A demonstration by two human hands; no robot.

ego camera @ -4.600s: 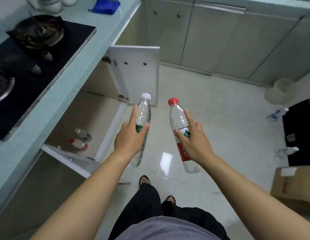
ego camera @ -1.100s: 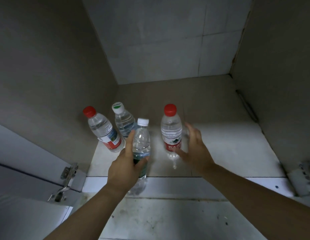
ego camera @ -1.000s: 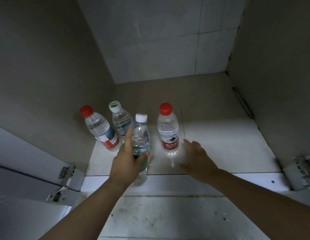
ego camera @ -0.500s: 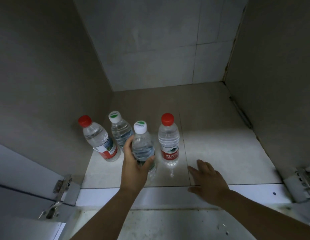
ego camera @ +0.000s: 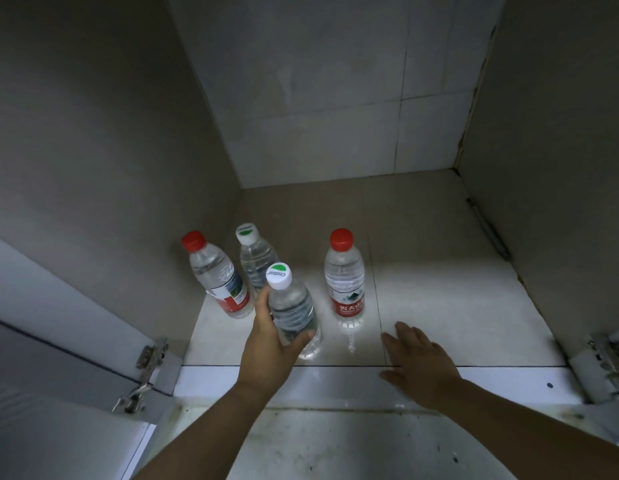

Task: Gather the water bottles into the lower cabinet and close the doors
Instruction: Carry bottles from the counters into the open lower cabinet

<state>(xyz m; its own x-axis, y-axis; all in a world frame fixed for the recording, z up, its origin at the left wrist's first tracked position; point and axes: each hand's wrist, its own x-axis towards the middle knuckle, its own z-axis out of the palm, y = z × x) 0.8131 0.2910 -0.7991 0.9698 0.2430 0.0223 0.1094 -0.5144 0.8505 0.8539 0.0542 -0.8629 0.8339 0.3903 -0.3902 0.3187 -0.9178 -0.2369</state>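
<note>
The held water bottle (ego camera: pixel 292 313), white-capped with a green mark, is gripped round its body by the left hand (ego camera: pixel 270 341). The left fingers (ego camera: pixel 263 306) are curled on one side and the thumb is pressed against the other. The bottle is tilted slightly, with its base low at the front of the cabinet floor (ego camera: pixel 439 271); whether it is set down cannot be told.

The right hand (ego camera: pixel 419 362) is held flat, its fingers (ego camera: pixel 405 332) straight and slightly apart, with nothing grasped. Just beyond the right fingers and a little to their left, a red-capped water bottle (ego camera: pixel 344 282) is stood upright, near the held one but apart from it.

Beyond the left fingers, by the left wall, a red-labelled bottle (ego camera: pixel 218 275) and a rear white-capped bottle (ego camera: pixel 254 258) are stood close together. A left hinge (ego camera: pixel 147 368) and a right hinge (ego camera: pixel 609 362) are seen at the front corners.
</note>
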